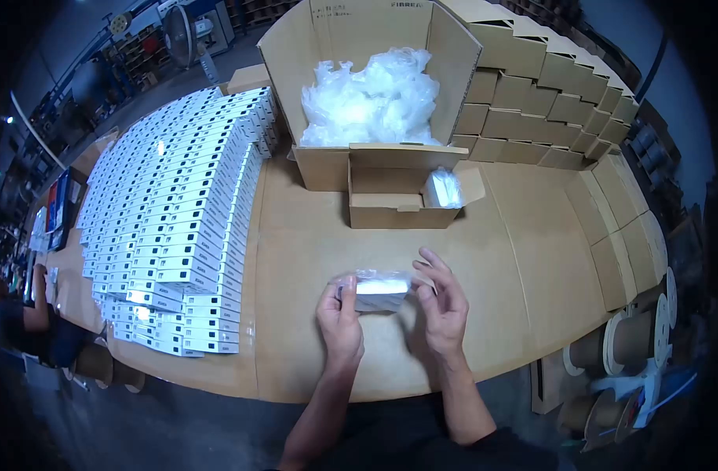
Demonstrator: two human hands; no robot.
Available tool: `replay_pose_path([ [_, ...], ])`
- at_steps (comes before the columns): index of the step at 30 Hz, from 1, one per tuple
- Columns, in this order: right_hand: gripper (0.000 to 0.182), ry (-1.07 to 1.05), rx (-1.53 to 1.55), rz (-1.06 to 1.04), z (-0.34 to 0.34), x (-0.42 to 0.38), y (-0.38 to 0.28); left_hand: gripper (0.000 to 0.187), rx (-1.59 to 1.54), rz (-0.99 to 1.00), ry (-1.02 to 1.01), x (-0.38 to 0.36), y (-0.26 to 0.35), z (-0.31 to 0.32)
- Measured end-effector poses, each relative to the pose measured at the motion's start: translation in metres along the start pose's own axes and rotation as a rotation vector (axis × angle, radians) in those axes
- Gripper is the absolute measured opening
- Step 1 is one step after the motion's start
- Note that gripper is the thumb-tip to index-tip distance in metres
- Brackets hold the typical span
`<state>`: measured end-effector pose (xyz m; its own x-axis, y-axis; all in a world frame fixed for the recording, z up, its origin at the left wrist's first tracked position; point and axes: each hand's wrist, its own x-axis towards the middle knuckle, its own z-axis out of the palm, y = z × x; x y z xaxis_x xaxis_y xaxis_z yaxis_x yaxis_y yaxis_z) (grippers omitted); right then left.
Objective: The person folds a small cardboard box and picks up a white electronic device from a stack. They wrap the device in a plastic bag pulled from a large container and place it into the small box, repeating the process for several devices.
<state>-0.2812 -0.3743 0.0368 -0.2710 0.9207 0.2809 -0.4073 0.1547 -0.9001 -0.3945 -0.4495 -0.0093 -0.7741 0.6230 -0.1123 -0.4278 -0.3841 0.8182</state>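
My left hand (342,318) grips the left end of a small white box (381,291) in clear plastic wrap, held over the cardboard-covered table. Just off the box's right end, my right hand (441,304) has its fingers apart and holds nothing. Beyond both hands, an open brown carton (402,218) has one plastic-wrapped white box (444,189) at its right end. Behind that carton, a larger open box (321,169) holds a heap of clear plastic bags (371,96).
Stacked white boxes (171,228) cover the left of the table (296,235). Folded brown cartons (524,110) are piled at the back right, with more cartons (610,228) along the right edge. Spools (610,345) stand below at right. Another person's arm (37,302) shows at far left.
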Motion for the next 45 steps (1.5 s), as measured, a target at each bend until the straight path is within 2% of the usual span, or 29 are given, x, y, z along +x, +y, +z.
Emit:
replay_pose_path([
  [3,0.024,-0.521,-0.479,-0.1,-0.021,0.009,-0.008,0.025,0.01,-0.018,0.01,0.001,0.007,0.003],
  [4,0.034,-0.545,-0.51,-0.112,-0.021,0.011,-0.005,0.026,0.004,-0.023,-0.006,0.002,0.005,0.002],
  [8,0.035,-0.516,-0.425,0.103,-0.019,0.015,-0.007,0.029,-0.023,-0.095,-0.074,0.007,0.003,-0.009],
  [15,0.032,-0.574,-0.577,0.002,-0.029,0.023,-0.004,0.031,-0.068,-0.271,-0.133,0.006,0.019,-0.013],
  [18,0.032,-0.574,-0.647,-0.09,-0.03,0.027,-0.009,0.018,0.345,0.196,-0.02,0.01,0.017,-0.017],
  [19,0.032,-0.557,-0.707,-0.136,-0.031,0.028,-0.013,0.019,0.548,0.383,-0.051,0.008,0.022,-0.016],
  [21,0.032,-0.554,-0.809,-0.218,-0.03,0.031,-0.015,0.03,0.952,0.759,-0.112,-0.001,0.04,-0.013],
  [22,0.033,-0.569,-0.851,-0.248,-0.03,0.03,-0.015,0.041,1.102,0.93,-0.264,-0.001,0.048,-0.012],
  [25,0.035,-0.619,-0.87,-0.298,-0.027,0.03,-0.016,0.037,1.122,0.845,-0.532,0.004,0.051,0.0],
  [29,0.038,-0.643,-0.723,-0.269,-0.042,0.036,-0.012,0.037,0.925,0.664,-0.554,0.013,0.049,-0.013],
  [32,0.039,-0.612,-0.743,-0.248,-0.045,0.037,-0.014,0.04,0.868,0.532,-0.571,0.015,0.047,-0.016],
  [34,0.037,-0.635,-0.876,-0.365,-0.042,0.039,-0.022,0.044,0.817,0.443,-0.567,0.018,0.046,-0.019],
  [35,0.036,-0.644,-0.942,-0.424,-0.04,0.04,-0.027,0.045,0.829,0.462,-0.591,0.022,0.046,-0.019],
  [38,0.027,-0.892,-1.023,-0.416,-0.042,0.047,-0.037,0.054,0.906,0.509,-0.688,0.036,0.052,-0.018],
  [41,0.018,-1.035,-1.224,-0.501,-0.034,0.06,-0.054,0.06,1.026,0.666,-0.759,0.048,0.061,-0.008],
  [44,0.017,-0.965,-1.179,-0.606,-0.038,0.083,-0.052,0.058,0.992,0.581,-0.631,0.056,0.06,0.005],
  [45,0.018,-0.847,-1.13,-0.609,-0.038,0.092,-0.052,0.06,1.063,0.59,-0.569,0.062,0.062,0.009],
])
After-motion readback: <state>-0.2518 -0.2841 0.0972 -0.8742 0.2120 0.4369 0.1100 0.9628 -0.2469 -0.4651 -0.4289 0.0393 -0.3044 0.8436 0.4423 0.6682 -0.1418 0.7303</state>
